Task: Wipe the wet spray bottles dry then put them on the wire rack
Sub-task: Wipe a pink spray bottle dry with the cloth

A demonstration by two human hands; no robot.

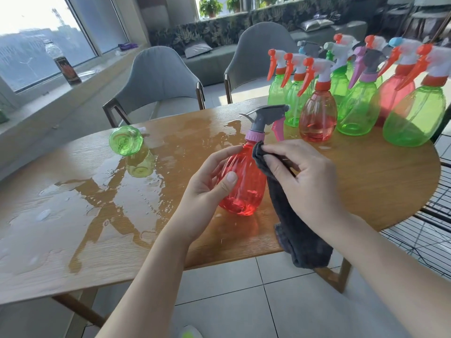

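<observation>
A red spray bottle [246, 189] with a purple collar, grey head and pink trigger is held just above the wet wooden table [378, 181]. My left hand [210, 184] grips its left side, thumb across the front. My right hand [300, 176] pinches a dark grey cloth [295, 230] against the bottle's shoulder; the cloth hangs down past the table edge. A green bottle [125, 140] lies on its side at the far left. Several green and red spray bottles [317, 113] stand upright at the back right. A black wire rack [419, 235] shows at the right edge.
Puddles of water [102, 191] cover the left half of the table. Two grey chairs [158, 79] stand behind the table. A dark drink bottle [66, 64] stands on the window sill. Below the table is a tiled floor.
</observation>
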